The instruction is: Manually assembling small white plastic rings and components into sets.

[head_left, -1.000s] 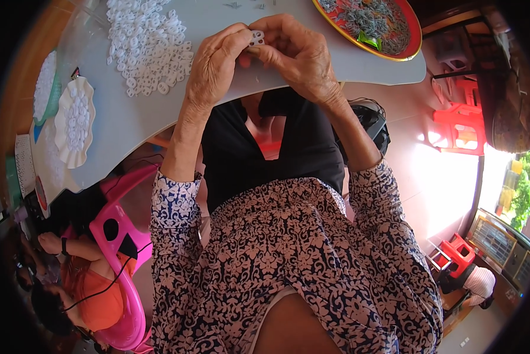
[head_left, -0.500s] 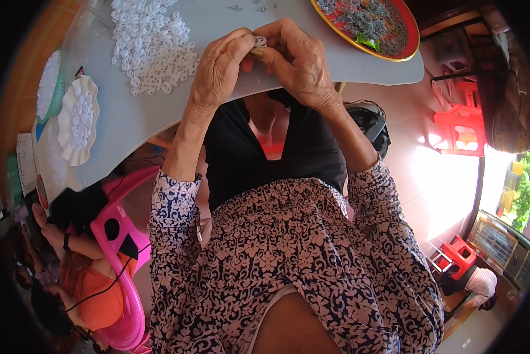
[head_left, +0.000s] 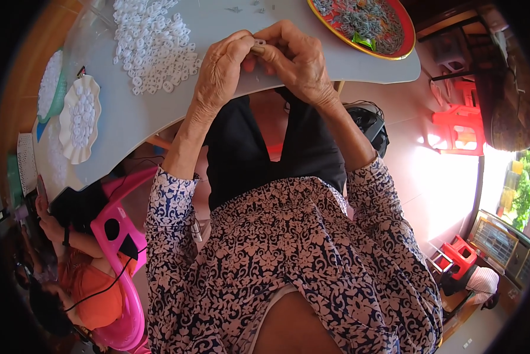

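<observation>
Above the near edge of the table, my left hand [head_left: 222, 69] and my right hand [head_left: 300, 62] meet with fingertips together. Between the pinched thumbs and fingers shows a small white plastic piece [head_left: 259, 42], mostly covered by the fingers. Both hands are closed on it. Whether another tiny part is in the grip is hidden. To the left of my left hand, a loose pile of similar white plastic pieces [head_left: 152, 50] with holes lies on the grey table [head_left: 371, 72].
Right of my hands stands a red tray [head_left: 408, 29] with a gold rim, holding small grey metal parts [head_left: 365, 17] and a green wrapper [head_left: 364, 41]. At left are a wavy white dish [head_left: 70, 150] and a green basket [head_left: 58, 100]. A person in orange [head_left: 99, 298] sits at lower left.
Both hands stay almost in place, fingers still pinched together. The white piece shows slightly less between the fingertips. The seated person's hand at left has shifted a little.
</observation>
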Available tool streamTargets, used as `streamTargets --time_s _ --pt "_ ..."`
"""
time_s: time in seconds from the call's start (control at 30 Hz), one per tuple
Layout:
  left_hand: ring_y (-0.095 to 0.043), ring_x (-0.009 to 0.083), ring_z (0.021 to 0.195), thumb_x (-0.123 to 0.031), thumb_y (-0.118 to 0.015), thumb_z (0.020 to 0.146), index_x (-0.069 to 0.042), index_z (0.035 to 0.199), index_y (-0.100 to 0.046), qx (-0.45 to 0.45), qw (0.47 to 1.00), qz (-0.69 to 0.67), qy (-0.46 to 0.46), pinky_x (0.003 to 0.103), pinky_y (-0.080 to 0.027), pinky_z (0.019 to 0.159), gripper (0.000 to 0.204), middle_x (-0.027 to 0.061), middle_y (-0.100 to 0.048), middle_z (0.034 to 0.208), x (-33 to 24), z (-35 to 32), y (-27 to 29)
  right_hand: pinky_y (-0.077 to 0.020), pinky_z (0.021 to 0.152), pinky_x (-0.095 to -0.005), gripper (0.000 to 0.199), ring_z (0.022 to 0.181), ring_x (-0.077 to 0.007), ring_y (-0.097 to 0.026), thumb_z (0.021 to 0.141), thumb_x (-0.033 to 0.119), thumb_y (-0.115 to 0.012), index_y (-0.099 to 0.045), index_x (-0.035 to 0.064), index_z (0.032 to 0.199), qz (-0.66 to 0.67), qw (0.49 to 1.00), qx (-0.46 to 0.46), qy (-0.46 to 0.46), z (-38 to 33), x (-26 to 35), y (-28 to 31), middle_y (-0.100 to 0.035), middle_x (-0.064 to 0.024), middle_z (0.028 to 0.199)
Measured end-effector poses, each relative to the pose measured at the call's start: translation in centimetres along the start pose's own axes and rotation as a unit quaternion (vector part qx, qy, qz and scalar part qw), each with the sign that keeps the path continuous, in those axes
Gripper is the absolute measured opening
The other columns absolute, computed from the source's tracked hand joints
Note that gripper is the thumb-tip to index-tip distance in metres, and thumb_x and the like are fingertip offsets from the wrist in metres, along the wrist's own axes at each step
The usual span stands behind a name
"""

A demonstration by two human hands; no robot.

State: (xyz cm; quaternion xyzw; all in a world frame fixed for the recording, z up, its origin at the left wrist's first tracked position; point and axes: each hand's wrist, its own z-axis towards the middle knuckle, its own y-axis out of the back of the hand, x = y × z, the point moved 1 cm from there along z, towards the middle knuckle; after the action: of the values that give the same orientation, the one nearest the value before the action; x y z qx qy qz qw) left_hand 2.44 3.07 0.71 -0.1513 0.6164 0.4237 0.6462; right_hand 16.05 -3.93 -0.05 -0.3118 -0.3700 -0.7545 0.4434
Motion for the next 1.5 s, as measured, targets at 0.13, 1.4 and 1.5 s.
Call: streamTargets --time_s 0.13,1.4,1.5 --pt "-0.040 0.0145 0.064 -0.025 -0.041 0.090 0.000 0.080 -0.046 -0.022 1.000 0.002 -0.008 0.027 -0.038 0.063 0.028 0.0054 -0.045 0.070 0.2 0.1 -0.1 -0.0468 0.056 -0.0231 0.017 0.059 -0.0080 -0.056 0.093 0.014 -0.054 -0.060 -0.0025 0.093 0.113 0.990 0.016 -0.082 0.4 -1.1 0.5 -0.066 -0.0062 0.072" --pt "-0.047 0.0095 0.067 -0.020 -0.042 0.096 -0.001 0.079 -0.050 -0.056 0.971 -0.233 0.003 0.024 -0.039 0.062 0.027 0.0031 -0.052 0.070 0.0 -1.9 -0.9 -0.0513 0.068 -0.0326 0.015 0.069 -0.0262 -0.064 0.081 0.011 -0.062 -0.064 -0.0002 0.091 -0.271 0.938 0.118 0.179 15.6 -4.8 1.3 -0.066 -0.0133 0.080" --pt "-0.046 0.0087 0.064 -0.021 -0.043 0.095 -0.002 0.079 -0.051 -0.051 0.970 -0.237 0.019 0.023 -0.037 0.058 0.026 0.0020 -0.051 0.069 -0.3 -2.1 -1.2 -0.0502 0.076 -0.0403 0.019 0.080 -0.0360 -0.062 0.079 0.013 -0.062 -0.065 0.0017 0.093 -0.259 0.940 0.198 0.100 14.9 -6.3 -1.3 -0.065 -0.0180 0.086"
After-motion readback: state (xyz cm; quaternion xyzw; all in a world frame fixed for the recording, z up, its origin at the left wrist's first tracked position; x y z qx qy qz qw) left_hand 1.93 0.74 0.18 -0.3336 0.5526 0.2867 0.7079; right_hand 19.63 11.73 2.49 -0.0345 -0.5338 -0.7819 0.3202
